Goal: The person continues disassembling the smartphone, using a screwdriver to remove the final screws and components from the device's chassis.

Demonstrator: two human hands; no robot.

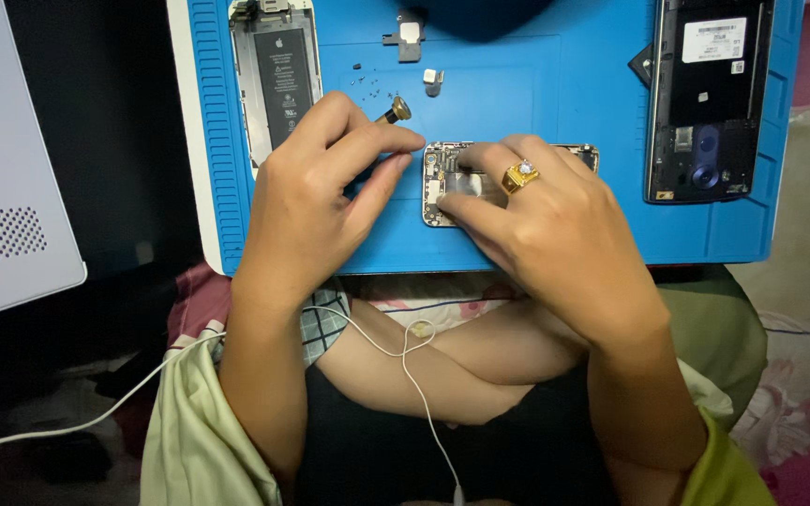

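The left hand (pixel 316 178) is closed in a narrow pinch around a small screwdriver (pixel 393 112), whose brass-coloured cap shows at the hand's 1 o'clock; the tip is hidden under the fingers. The right hand (pixel 541 230) lies flat on a bare phone circuit board (pixel 441 183), fingers pressed down on it and spread only slightly, covering most of its middle. A gold ring with a clear stone (pixel 519 174) sits on one finger of that hand. The board rests near the centre of a blue work mat (pixel 602 103), with its left end exposed just beside the left fingertips.

At 11 o'clock from the board lies an opened phone body with a black battery (pixel 278 80). At 2 o'clock lies a second opened, darker phone chassis (pixel 710 98), well apart from the hands. At 12 o'clock sit a small metal bracket (pixel 408 37) and a small silver part (pixel 433 81), with tiny loose screws (pixel 367 82) just left of them.

A white earphone cable (pixel 405 361) runs across the person's lap at 6 o'clock. A pale grey perforated case (pixel 7 187) stands at 9 o'clock, off the mat.
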